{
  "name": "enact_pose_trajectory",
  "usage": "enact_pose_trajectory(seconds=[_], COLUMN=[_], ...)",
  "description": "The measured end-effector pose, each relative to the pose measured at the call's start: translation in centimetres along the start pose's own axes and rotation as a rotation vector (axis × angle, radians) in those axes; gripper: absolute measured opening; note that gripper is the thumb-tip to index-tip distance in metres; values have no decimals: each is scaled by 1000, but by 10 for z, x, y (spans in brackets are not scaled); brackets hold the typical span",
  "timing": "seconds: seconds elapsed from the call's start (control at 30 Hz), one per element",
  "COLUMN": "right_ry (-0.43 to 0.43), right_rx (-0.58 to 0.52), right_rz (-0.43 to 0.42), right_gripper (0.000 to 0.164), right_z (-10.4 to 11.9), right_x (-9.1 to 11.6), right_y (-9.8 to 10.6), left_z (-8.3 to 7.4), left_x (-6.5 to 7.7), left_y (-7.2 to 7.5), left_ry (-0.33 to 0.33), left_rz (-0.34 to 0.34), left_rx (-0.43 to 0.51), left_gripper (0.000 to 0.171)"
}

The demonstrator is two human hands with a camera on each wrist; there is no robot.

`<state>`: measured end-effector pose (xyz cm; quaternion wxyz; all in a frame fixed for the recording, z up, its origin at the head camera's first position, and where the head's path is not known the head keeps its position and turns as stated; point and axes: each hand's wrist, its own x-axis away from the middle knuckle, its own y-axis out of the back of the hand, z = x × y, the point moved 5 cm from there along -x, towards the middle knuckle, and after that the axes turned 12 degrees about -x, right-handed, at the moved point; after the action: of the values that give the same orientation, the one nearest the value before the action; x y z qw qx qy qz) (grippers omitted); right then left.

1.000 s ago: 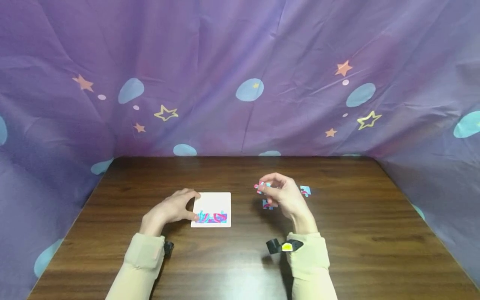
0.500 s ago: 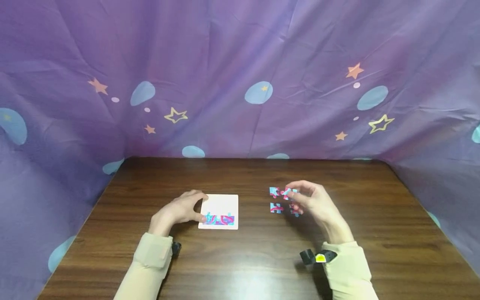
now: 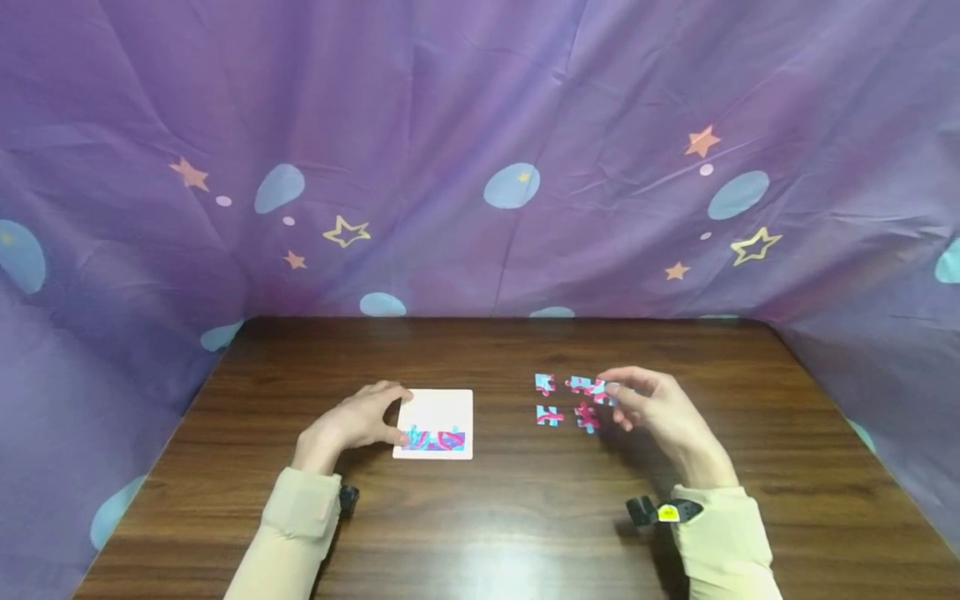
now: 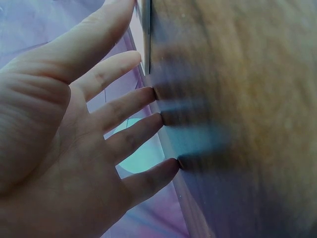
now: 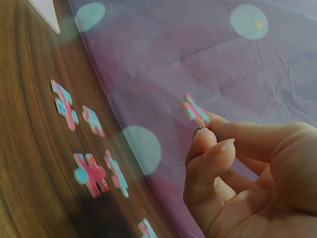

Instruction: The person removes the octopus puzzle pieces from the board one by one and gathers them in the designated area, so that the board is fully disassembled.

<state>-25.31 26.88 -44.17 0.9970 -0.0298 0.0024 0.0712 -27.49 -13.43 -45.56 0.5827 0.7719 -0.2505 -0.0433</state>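
My right hand [image 3: 645, 408] pinches a jigsaw puzzle piece [image 5: 196, 112] between thumb and fingertips, lifted above the table in the right wrist view. The piece is light blue and pink. On the table left of this hand lie several loose puzzle pieces, among them one at the back left [image 3: 545, 383] and a mostly pink one [image 5: 91, 174]. A white square puzzle tray [image 3: 435, 408] has a strip of purple, pink and blue pieces [image 3: 438, 441] along its near side. My left hand [image 3: 348, 425] touches the tray's left edge with thumb and index finger, its other fingers spread straight on the tabletop.
Dark brown wood table [image 3: 487, 508] carries everything. Behind it and at both sides hangs a purple cloth [image 3: 420, 117] with stars and blue blobs. One further piece [image 5: 146, 229] shows at the bottom of the right wrist view, partly cut off.
My right hand moved right, past the loose pieces, holding a puzzle piece throughout; more pieces on the table are now uncovered. My left hand stays at the tray. The head view shifted slightly.
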Motion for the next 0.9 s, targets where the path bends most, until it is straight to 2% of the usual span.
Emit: enact_pose_trajectory(seconds=[0.33, 0.63, 0.9], right_ry=[13, -52, -119], right_rx=[-29, 117, 173], right_rz=[-4, -79, -105], right_gripper=[30, 35, 32], right_z=[-7, -17, -30], right_x=[3, 11, 13], right_y=[18, 40, 52], left_z=[0, -2, -2], left_x=[0, 0, 0], left_y=[2, 2, 1], left_ry=[-4, -5, 4], left_rz=[-8, -1, 1], left_rx=[-13, -22, -29], left_gripper=[67, 68, 67])
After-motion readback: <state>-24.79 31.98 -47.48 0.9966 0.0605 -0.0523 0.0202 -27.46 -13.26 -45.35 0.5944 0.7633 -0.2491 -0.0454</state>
